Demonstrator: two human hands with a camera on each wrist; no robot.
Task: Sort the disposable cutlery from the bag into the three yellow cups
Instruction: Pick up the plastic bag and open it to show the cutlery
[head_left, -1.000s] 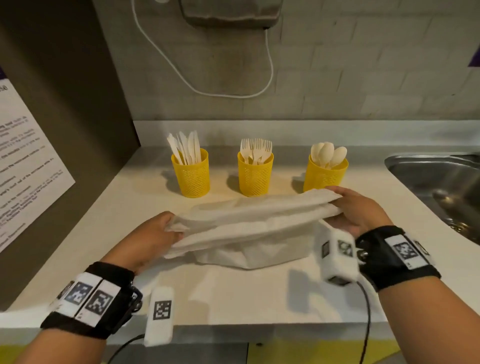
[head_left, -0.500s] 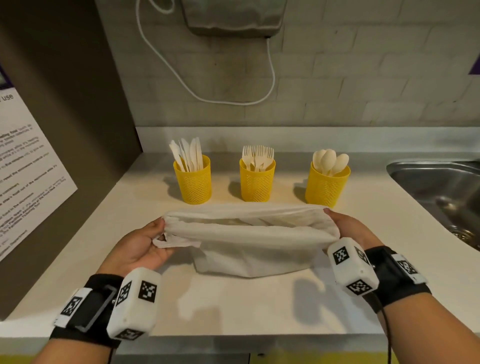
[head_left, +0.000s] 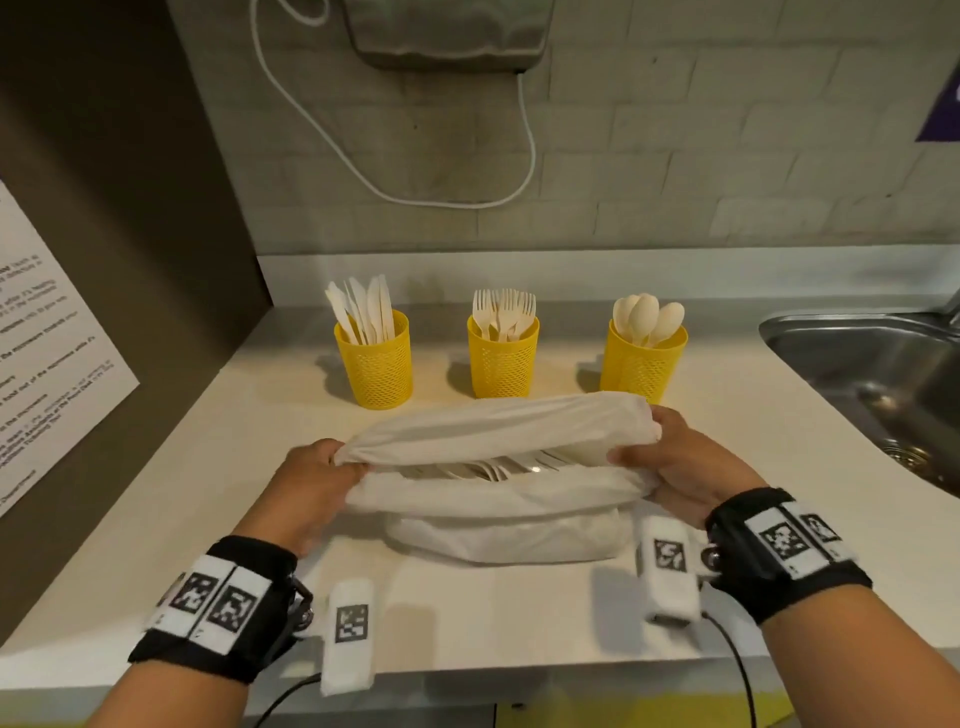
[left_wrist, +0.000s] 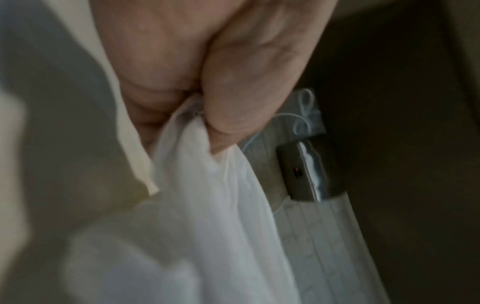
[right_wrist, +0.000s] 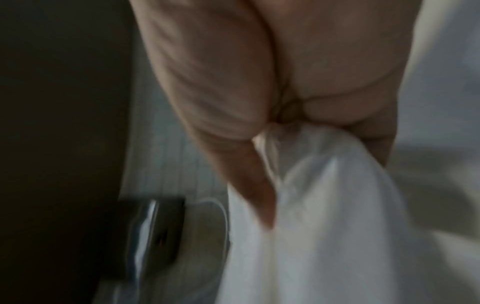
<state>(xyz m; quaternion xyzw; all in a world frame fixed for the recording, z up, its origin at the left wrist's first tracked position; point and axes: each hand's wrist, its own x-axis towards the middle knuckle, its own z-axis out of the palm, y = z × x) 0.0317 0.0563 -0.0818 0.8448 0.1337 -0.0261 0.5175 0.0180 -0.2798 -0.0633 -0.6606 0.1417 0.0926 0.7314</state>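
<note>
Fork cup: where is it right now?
In the head view the fork cup stands mid-row near the backsplash, between the knife cup on the left and the spoon cup on the right, behind the white bag.

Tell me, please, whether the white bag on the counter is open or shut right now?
Open. The left hand and right hand grip the bag at its ends, parting its mouth, with cutlery visible inside.

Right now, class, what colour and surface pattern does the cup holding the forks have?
The fork cup is yellow with a mesh-like perforated wall, clearest in the head view.
</note>
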